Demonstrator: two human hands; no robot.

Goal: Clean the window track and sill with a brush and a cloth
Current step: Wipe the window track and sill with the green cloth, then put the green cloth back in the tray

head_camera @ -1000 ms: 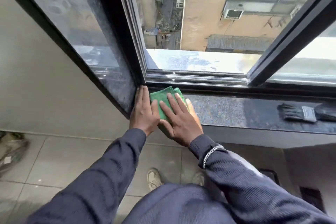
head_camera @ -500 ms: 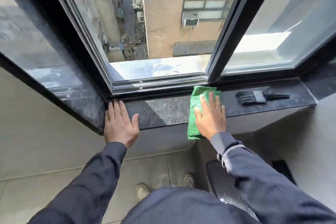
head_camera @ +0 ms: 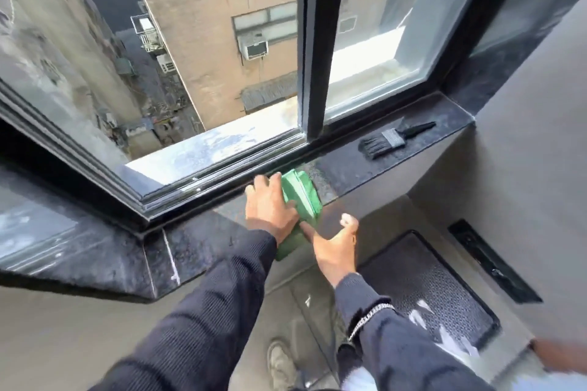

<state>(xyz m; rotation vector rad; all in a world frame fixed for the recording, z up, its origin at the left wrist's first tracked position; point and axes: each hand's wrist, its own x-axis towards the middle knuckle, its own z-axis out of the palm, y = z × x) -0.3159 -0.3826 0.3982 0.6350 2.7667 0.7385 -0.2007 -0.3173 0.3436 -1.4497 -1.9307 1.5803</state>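
Note:
A folded green cloth [head_camera: 303, 197] lies on the dark granite sill [head_camera: 359, 168] and hangs over its front edge. My left hand [head_camera: 266, 209] rests on the cloth's left side, its fingers curled over the far end beside the window track [head_camera: 222, 179]. My right hand [head_camera: 336, 246] hovers just off the sill's front edge, palm up and fingers spread, its thumb close to the hanging part of the cloth. A black paint brush [head_camera: 389, 140] lies farther right on the sill, apart from both hands.
The left sash is open over a deep drop between buildings. A black frame post [head_camera: 313, 41] stands above the track. The sill ends at a wall corner [head_camera: 470, 124] on the right. A dark floor mat [head_camera: 425, 292] and my shoe [head_camera: 279, 365] are below.
My left hand left the sill's left corner and came onto the cloth. My right hand lifted off the cloth and drew back below the sill edge. The view swung left.

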